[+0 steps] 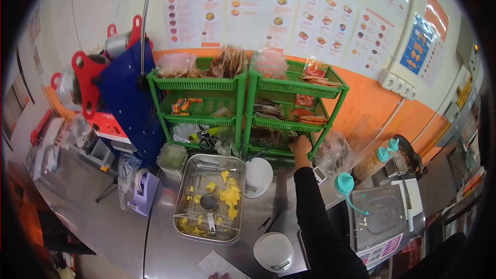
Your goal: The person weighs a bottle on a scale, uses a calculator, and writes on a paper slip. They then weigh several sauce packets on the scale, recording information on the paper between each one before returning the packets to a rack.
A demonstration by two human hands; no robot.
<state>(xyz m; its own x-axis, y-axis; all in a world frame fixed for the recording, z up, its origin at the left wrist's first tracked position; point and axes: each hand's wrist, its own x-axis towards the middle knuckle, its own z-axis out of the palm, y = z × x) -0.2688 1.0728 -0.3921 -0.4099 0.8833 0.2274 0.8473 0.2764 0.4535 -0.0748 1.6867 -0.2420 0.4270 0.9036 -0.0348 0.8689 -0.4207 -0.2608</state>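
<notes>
My right hand (300,146) reaches into the lowest tier of the right green rack (289,91). Its fingers look bunched together at the tier's front, beside dark packets (266,135); what they hold, if anything, I cannot make out. At the bottom edge, only the fingertips of my left hand (218,276) show, by a handwritten paper (219,265). Between the two hands lie a white round scale (273,251) and a black pen (264,222). Another white scale (258,174) stands below the racks.
A metal tray (181,216) contains yellow crumbly food and a round strainer (208,202). The left green rack (199,120) stores packets and scissors (209,139). A purple tape dispenser (143,192) and blue machine (126,93) are left; teal-capped bottles (344,182) and a lidded container (380,217) are right.
</notes>
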